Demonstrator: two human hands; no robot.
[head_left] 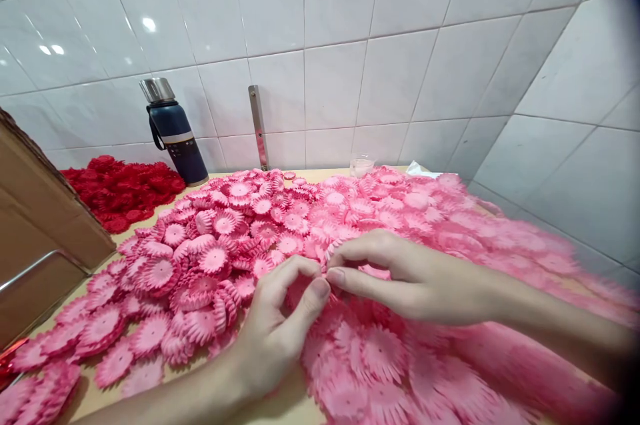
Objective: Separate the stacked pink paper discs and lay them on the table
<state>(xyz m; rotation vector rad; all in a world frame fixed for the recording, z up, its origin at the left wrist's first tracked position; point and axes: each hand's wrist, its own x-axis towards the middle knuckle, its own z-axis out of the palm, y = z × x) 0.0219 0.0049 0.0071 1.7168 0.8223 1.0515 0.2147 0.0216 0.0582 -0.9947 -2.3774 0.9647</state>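
Note:
Both hands meet over a large spread of pink petal discs [213, 258] on a tan table. My left hand [280, 318] is closed, its thumb and index fingertips pinched together at the centre. My right hand [395, 278] touches it from the right, thumb and index finger also pinched, with the other fingers curled. Part of a pink disc shows at the right fingertips. What the left fingertips hold is too small to make out.
A dark blue bottle [181, 145] stands at the back left beside a red pile [130, 188]. A cardboard box [40, 231] is at the left edge. Near the tiled wall [340, 78] are a clear cup [362, 166], a metal strip [258, 125] and white paper [423, 170].

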